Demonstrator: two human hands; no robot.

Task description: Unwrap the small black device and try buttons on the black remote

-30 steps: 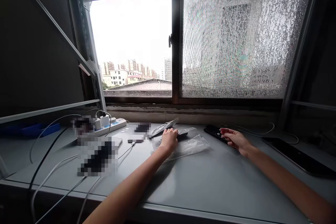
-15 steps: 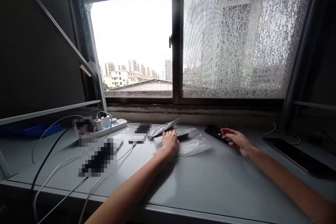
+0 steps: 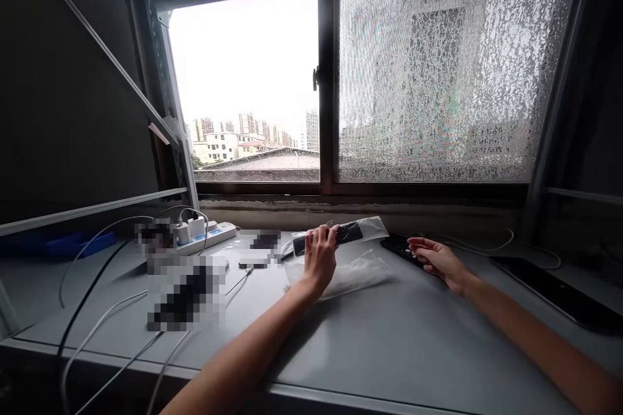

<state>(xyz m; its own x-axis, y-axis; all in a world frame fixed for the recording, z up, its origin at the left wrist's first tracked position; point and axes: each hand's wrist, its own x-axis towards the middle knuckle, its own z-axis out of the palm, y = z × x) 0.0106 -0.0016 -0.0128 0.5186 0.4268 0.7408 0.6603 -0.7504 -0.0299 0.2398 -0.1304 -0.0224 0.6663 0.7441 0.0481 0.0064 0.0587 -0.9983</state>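
L hand [image 3: 320, 260] grips clear bag [image 3: 372, 228] w/ dark item [image 3: 349, 233] in; 2nd bag [image 3: 357, 273] nearby; R hand [image 3: 440, 263] at remote [image 3: 396, 245], grip unclear.

From afar I look through one camera, worn on the person's head close by the tabletop's [image 3: 379, 350] near edge, facing forward and down. That edge crosses the bottom of my view, slipping out toward the right; the far edge lies below mid-height, under a window [image 3: 438, 78]. The left hand [image 3: 320, 256] and right hand [image 3: 442, 264] point away from me.
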